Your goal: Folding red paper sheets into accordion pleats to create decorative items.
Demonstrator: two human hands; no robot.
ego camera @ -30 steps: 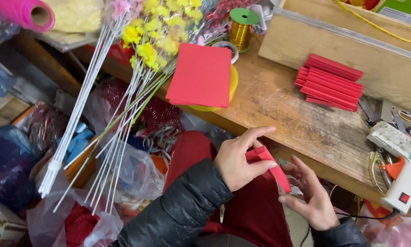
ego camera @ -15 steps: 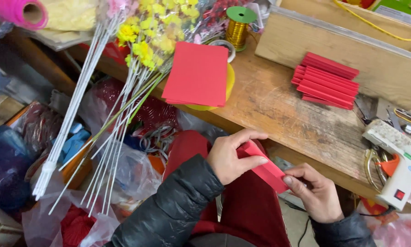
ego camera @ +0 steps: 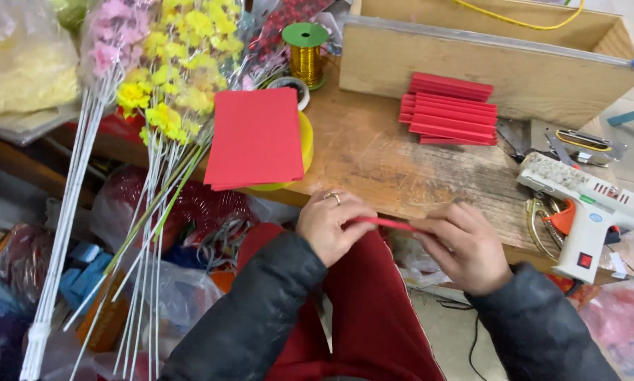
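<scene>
My left hand (ego camera: 331, 226) and my right hand (ego camera: 465, 245) together pinch a thin folded red paper strip (ego camera: 391, 224), seen edge-on, just in front of the wooden table's (ego camera: 394, 162) near edge. A ring shows on my left hand. A stack of flat red paper sheets (ego camera: 257, 137) lies on a yellow round object (ego camera: 305, 137) at the table's left. A pile of folded red strips (ego camera: 449, 109) rests farther back against a wooden box (ego camera: 486, 67).
A white glue gun (ego camera: 585, 212) lies at the right edge, with metal tools (ego camera: 578, 141) behind it. A gold wire spool (ego camera: 305, 53) stands at the back. Artificial yellow and pink flowers on white stems (ego camera: 154, 141) lean at the left over plastic bags.
Both hands rose to the table's edge and the red paper went from a tilted, open fold to a flat strip pressed between the fingers. The camera also moved closer.
</scene>
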